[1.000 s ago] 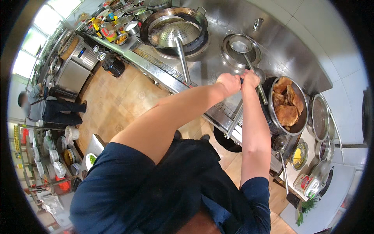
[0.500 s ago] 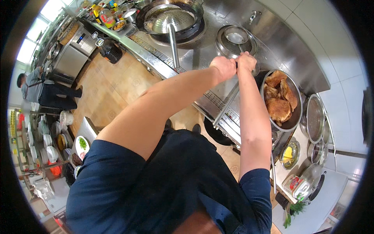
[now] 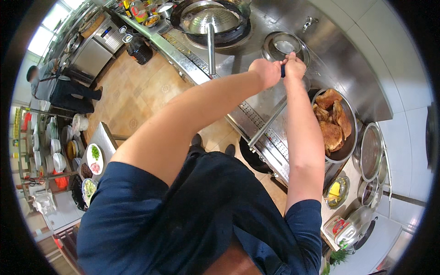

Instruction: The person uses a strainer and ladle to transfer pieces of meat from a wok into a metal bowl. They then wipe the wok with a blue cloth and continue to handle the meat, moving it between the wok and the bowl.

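My left hand (image 3: 266, 73) and my right hand (image 3: 294, 68) are closed side by side over the steel counter. A short bit of something dark blue (image 3: 283, 70) shows between them; the rest is hidden in my fingers. Just beyond my hands, a small round steel bowl (image 3: 287, 43) sits inside a wider round metal vessel (image 3: 270, 48). A long steel handle (image 3: 268, 123) slants across the counter below my hands, its far end hidden by my right forearm. To the right, browned pieces of meat (image 3: 333, 129) fill a large steel basin (image 3: 353, 146).
At the back left a wok (image 3: 247, 8) holds a perforated strainer (image 3: 213, 20) with its handle toward me. A tap (image 3: 309, 23) is on the back wall. Lids (image 3: 371, 151) and a yellow-filled bowl (image 3: 337, 192) stand right. Another person (image 3: 64, 85) stands far left.
The whole view has shifted slightly, so most things sit lower and further right. My hands stay together; the dark blue bit between them shows more clearly.
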Demonstrator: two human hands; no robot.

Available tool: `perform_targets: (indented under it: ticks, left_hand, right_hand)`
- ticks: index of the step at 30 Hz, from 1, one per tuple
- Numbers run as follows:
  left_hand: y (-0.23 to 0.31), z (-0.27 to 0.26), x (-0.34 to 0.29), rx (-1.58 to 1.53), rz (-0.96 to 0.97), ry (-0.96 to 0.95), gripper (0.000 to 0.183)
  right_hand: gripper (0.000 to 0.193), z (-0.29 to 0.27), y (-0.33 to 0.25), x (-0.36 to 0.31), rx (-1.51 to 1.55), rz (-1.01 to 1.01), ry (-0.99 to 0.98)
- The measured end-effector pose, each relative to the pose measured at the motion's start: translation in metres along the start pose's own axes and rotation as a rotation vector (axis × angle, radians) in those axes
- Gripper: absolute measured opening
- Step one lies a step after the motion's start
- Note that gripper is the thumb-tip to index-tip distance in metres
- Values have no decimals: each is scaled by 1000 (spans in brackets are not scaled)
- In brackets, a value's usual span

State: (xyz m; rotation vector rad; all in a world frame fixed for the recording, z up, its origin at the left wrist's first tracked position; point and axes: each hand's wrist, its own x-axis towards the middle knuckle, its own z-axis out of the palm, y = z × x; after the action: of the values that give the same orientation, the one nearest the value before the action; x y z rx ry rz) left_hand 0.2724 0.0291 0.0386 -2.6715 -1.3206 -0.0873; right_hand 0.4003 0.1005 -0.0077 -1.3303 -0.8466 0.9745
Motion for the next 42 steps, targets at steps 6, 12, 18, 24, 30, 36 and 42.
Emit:
perform_targets:
  ticks: [6, 12, 18, 24, 30, 36, 42]
  left_hand:
    - [-20, -34, -17, -641, -523, 316, 68]
    - [15, 43, -131, -1018, -456, 146, 43]
    - [-21, 59, -263, -1886, -1059, 586, 27]
    - [-62, 52, -340, -1956, -1397, 891, 24]
    - [-66, 46, -372, -2793, -1173, 769, 67]
    - [-124, 52, -423, -2780, -1099, 899, 69]
    - [-157, 81, -493, -2728, -1086, 888, 65]
  right_hand:
    - [51, -29, -77, -57, 288, 148, -391]
    - [59, -31, 17, -153, -53, 495, -561]
    - [45, -18, 89, -168, -125, 471, -772]
    - [31, 83, 2, -233, 48, 386, -1069]
    - [33, 184, -26, -309, -331, -131, -1574]
    - [28, 224, 1, -278, -403, -432, -1071]
    - [64, 213, 102, -133, -1036, -537, -185]
